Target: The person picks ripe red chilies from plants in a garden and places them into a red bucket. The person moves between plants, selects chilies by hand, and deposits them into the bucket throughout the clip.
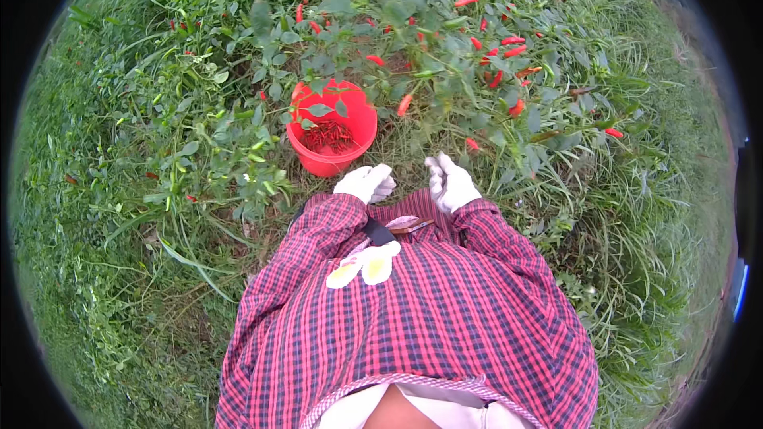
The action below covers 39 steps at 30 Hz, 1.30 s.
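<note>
My left hand [366, 183], in a white glove, is loosely curled just below the rim of a red plastic bucket [325, 158]. Red chili peppers [329, 137] lie in the bottom of the bucket. To the right, my right hand [451, 184], also in a white glove, is raised with its fingers bent and close together; I cannot tell whether anything is inside either hand. A gap separates the two hands. Chili plants [441, 71] bearing red peppers stand in front of me, and a hanging red pepper [405, 105] is above the gap between the hands.
Leafy chili stems [319, 109] hang partly over the bucket. More plants with green and red peppers grow at the left [256, 158]. Tall grass [632, 238] spreads at the right. A plaid garment [411, 310] covers my body below the hands.
</note>
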### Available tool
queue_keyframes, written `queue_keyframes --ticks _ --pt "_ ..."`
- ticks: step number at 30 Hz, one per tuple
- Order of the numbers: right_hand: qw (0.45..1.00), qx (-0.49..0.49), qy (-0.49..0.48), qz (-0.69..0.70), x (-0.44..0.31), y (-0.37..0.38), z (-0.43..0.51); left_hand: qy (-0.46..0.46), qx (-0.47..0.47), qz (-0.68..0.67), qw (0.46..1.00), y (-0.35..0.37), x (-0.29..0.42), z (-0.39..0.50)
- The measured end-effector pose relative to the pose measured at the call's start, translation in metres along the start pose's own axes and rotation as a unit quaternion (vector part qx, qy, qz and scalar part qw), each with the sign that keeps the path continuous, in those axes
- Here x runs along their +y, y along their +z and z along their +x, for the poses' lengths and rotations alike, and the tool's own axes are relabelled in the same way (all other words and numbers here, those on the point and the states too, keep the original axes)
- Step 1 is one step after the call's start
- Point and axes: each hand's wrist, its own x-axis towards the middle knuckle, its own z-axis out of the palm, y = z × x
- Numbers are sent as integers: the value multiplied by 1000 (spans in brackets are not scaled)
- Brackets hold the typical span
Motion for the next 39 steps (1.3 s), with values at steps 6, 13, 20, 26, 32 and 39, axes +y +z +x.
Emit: queue_keyframes --ticks 6,13,20,26,32,39 --pt "920 90 -378 -59 -3 12 -50 48 52 -42 997 -16 23 -8" --pt "793 96 -365 -479 -7 40 -39 -20 -83 -106 991 14 53 25" --pt "891 -1 -223 -395 -19 57 -23 9 72 4 997 49 53 96" --pt "876 -35 -230 -423 -22 42 2 4 53 -59 997 56 55 97" --pt "617 66 -341 -706 -16 74 -25 87 40 -180 979 47 49 115" --pt "902 -73 -208 -372 -9 6 -44 45 3 -359 932 39 73 89"
